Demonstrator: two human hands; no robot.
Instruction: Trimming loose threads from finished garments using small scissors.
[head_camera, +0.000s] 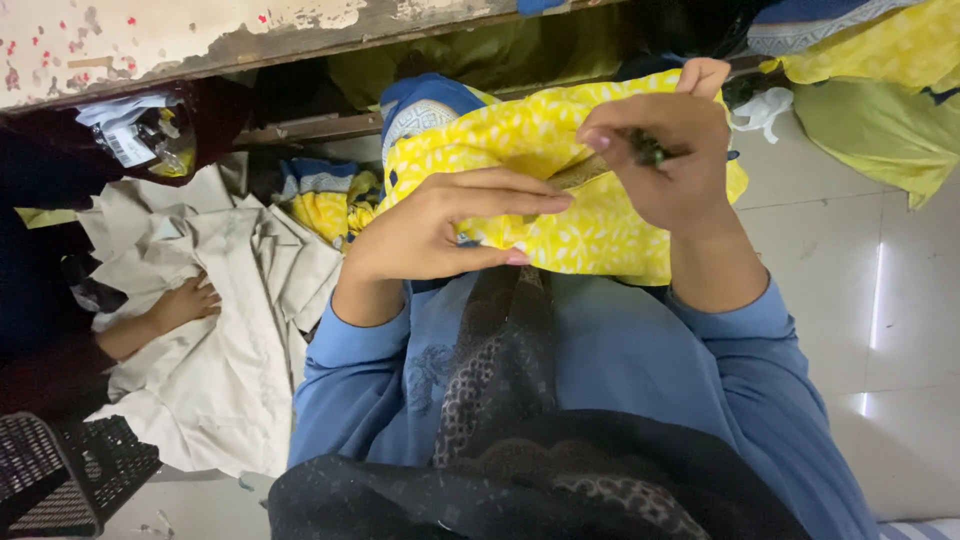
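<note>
The left hand (430, 235) pinches the yellow patterned fabric (545, 185), held over the person's lap. The right hand (670, 160) is closed on a small dark tool (648, 150) at the fabric's edge. Beige cloth (225, 330) lies on the floor alongside.

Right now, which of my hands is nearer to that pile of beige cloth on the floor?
Left. Your left hand grips the yellow printed fabric on the side toward the beige cloth pile, though not touching it. Your right hand holds a small dark tool farther away.

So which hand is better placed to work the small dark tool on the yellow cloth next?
Probably the right hand: it already pinches the small dark tool at the yellow cloth. The left hand pins the fabric.
</note>
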